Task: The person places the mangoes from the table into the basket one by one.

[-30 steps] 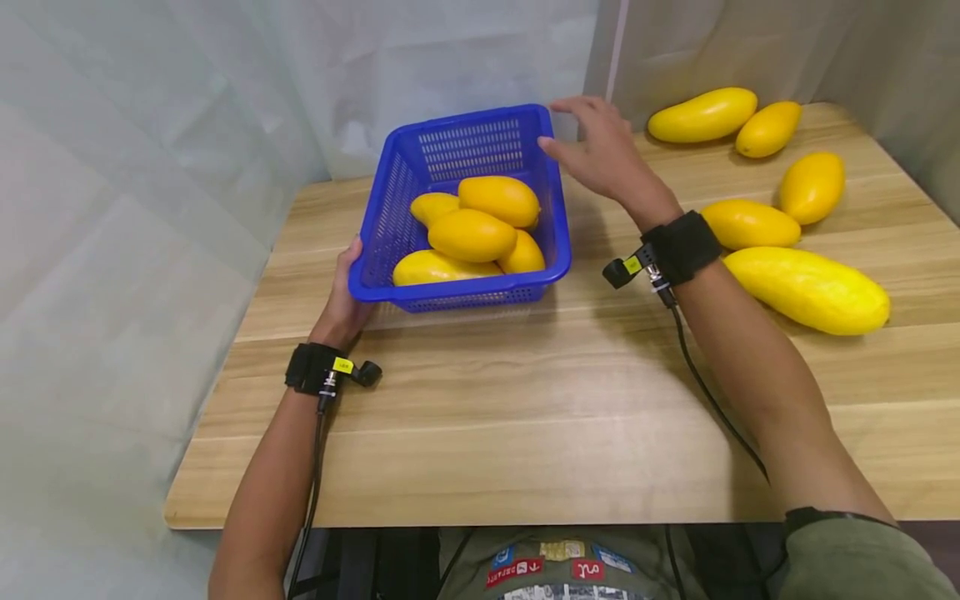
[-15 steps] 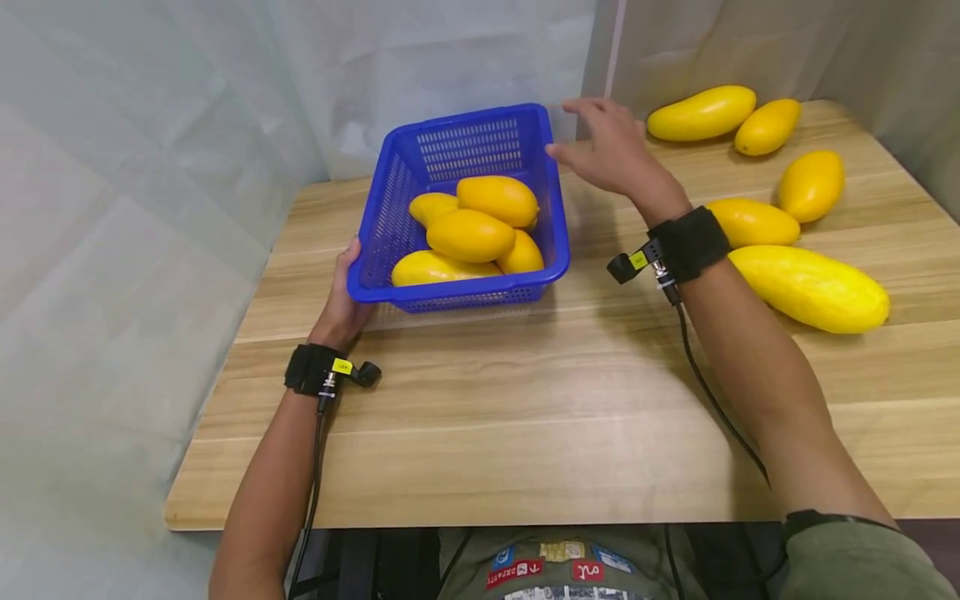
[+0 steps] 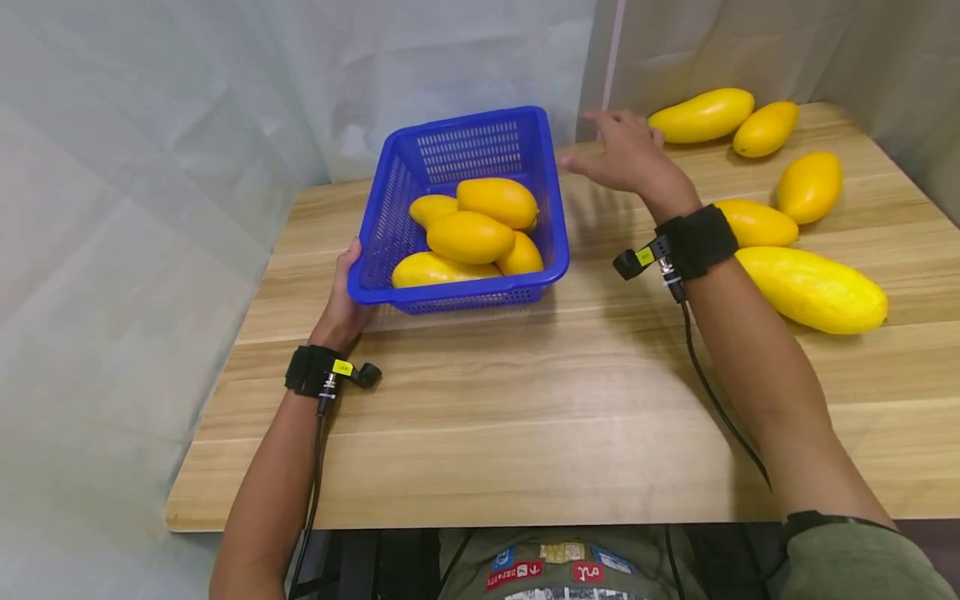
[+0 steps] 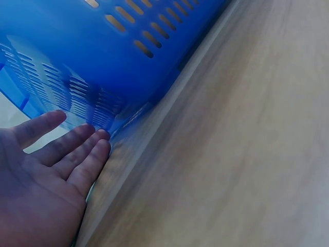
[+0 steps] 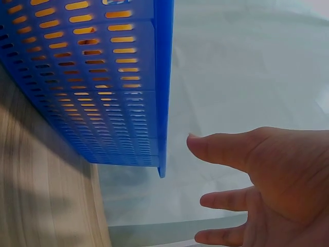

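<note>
A blue slotted plastic basket (image 3: 390, 200) stands on the wooden table, holding several yellow mangoes (image 3: 470, 236). My left hand (image 3: 343, 300) rests against the basket's near left corner, thumb on the rim; in the left wrist view its straight fingers (image 4: 77, 149) lie along the basket wall (image 4: 103, 56). My right hand (image 3: 626, 154) hovers spread and empty just right of the basket's far right corner, apart from it; the right wrist view shows its thumb (image 5: 226, 149) near the basket's corner edge (image 5: 162, 103).
Several loose mangoes lie on the table's right side: two at the far edge (image 3: 701, 115), one (image 3: 808, 185) further right, one (image 3: 753, 222) behind my right wrist, and a large long one (image 3: 813, 289). Pale curtains hang behind. The table's front edge (image 3: 480, 508) is close to my body.
My right hand has drawn away from the basket's far right corner, moving right and slightly down. The left hand and basket have stayed put.
</note>
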